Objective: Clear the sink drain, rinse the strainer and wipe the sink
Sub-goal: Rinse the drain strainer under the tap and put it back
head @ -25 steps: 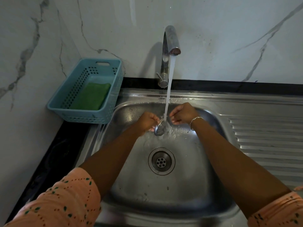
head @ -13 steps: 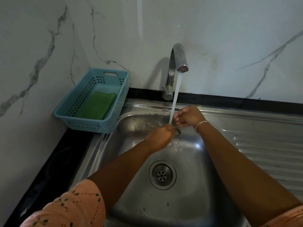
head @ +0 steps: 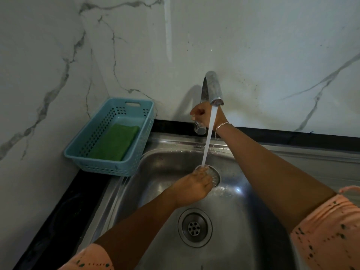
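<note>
— Since half a second ago the right hand (head: pixel 206 115) has left the round steel strainer (head: pixel 213 175) and gone up to the curved chrome tap (head: pixel 213 88), its fingers curled round the stem above the lever.

— And the strainer?

— Mid-frame, under the water stream (head: pixel 209 137). The left hand (head: pixel 191 189) grips its near rim over the stainless steel sink (head: pixel 243 221). Rinsing looks nearly finished. Next is probably shutting off the water, then seating the strainer in the round open drain (head: pixel 194 228) just below.

— Room to move?

— Plenty inside the basin. The pale blue perforated plastic basket (head: pixel 109 167), holding a green cloth (head: pixel 115 143), crowds the sink's left rim.
</note>
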A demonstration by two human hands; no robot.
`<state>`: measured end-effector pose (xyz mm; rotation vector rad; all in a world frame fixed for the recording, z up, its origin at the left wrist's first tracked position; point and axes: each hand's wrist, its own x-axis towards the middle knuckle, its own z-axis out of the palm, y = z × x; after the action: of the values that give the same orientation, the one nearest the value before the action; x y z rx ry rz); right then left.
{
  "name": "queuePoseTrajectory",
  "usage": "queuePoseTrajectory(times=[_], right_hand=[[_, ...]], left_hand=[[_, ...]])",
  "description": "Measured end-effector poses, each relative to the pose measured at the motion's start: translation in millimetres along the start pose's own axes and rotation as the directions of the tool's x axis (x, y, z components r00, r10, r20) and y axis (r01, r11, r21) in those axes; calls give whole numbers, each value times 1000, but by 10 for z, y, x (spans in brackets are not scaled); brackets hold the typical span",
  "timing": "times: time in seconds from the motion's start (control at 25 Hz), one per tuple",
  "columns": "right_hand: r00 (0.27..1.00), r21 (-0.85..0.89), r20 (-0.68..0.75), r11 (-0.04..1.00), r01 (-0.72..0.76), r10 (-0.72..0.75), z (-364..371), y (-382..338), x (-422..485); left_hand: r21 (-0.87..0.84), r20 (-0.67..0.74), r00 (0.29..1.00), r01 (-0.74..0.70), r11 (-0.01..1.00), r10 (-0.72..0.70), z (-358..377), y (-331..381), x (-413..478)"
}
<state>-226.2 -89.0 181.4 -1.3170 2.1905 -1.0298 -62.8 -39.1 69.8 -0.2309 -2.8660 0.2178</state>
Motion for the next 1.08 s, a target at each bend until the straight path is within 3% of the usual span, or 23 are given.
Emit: queuePoseTrajectory(times=[0.12, 0.24, 0.4, 0.64, 0.88, 0.96, 1.04, 1.08], right_hand=[[992, -227, 94, 968, 109, -89, 26, -33, 1], [981, -310, 81, 931, 191, -175, 33, -39, 6], [975, -414, 134, 883, 219, -179, 52, -19, 48], [973, -172, -174, 978, 119, -149, -31, 204, -39], [979, 163, -203, 986, 40, -6, -70, 341, -304], [993, 14, -117, 1000, 20, -18, -26, 558, -577], [986, -226, 165, 972, 70, -33, 80, 775, -910], [946, -333, 323, 931, 150, -37, 154, 872, -1061]], left_hand=[[31, -12, 1000, 14, 999, -14, 12, 12, -25], [62, -41, 999, 18, 998, -15, 17, 22, -49], [81, -36, 999, 17, 997, -14, 45, 34, -67], [60, -40, 999, 26, 998, -24, 74, 58, -143], [18, -30, 999, 31, 999, -31, 109, 78, -243], [38, -16, 1000, 12, 999, -11, 133, 88, -289], [49, 2, 1000, -15, 999, 15, 162, 121, -337], [49, 2, 1000, -28, 998, 28, 190, 135, -359]])
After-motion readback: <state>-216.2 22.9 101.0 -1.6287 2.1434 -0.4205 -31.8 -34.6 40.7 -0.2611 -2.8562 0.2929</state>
